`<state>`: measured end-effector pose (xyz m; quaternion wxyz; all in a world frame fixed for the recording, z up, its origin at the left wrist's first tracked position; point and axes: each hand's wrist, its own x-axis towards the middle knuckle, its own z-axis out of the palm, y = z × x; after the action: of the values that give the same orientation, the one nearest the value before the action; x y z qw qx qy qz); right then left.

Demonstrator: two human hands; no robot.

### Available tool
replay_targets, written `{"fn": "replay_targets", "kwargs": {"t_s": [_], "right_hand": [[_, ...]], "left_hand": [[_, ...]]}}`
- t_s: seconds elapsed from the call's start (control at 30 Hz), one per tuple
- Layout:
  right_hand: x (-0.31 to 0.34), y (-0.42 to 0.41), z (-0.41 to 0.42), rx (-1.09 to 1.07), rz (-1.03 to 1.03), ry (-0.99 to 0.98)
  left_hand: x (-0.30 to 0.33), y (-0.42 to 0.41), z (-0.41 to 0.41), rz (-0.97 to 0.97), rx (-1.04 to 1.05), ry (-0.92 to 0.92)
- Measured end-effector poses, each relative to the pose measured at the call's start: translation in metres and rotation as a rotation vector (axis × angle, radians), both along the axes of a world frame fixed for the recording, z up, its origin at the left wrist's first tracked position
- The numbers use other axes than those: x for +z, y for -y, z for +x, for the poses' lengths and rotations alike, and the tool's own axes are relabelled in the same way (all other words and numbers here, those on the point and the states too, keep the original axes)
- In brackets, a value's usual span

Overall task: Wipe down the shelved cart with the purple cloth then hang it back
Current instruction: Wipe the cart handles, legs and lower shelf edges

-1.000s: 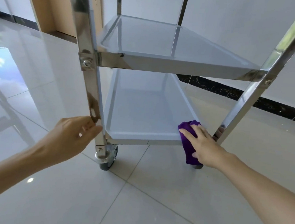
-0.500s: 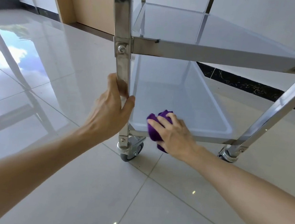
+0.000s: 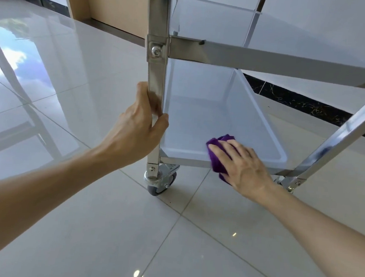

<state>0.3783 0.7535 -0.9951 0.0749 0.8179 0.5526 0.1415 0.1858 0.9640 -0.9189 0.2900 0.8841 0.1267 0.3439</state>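
Head view: stainless steel shelved cart [image 3: 270,64] on a glossy tiled floor [image 3: 104,230], bottom shelf [image 3: 211,118] lying low between the uprights. Front left upright [image 3: 155,75] gripped by the left hand [image 3: 138,135], fingers curled round it, steadying the frame. Purple cloth [image 3: 216,156] draped over the bottom shelf's near edge, pressed flat under the right hand [image 3: 243,167], fingers extended. Wiping step apparently in hand, hanging not yet begun. Next, probably: sliding the cloth along that near edge, keeping downward pressure, with the caster [image 3: 162,182] likely to roll unless braced.
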Motion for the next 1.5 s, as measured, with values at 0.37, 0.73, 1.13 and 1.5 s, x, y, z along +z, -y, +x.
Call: {"fn": "replay_targets", "kwargs": {"t_s": [0.37, 0.73, 1.13, 1.5], "right_hand": [[0.013, 0.068, 0.023, -0.229, -0.026, -0.004], [0.099, 0.073, -0.018, 0.169, 0.241, 0.009], [0.241, 0.088, -0.015, 0.324, 0.314, -0.039], [0.240, 0.160, 0.037, 0.255, 0.372, 0.011]], "left_hand": [[0.003, -0.016, -0.001, 0.034, 0.070, -0.088], [0.040, -0.082, -0.024, 0.360, 0.562, -0.622], [0.226, 0.066, 0.040, 0.320, 0.041, -0.393], [0.262, 0.207, 0.175, -0.217, -0.205, 0.030]]}}
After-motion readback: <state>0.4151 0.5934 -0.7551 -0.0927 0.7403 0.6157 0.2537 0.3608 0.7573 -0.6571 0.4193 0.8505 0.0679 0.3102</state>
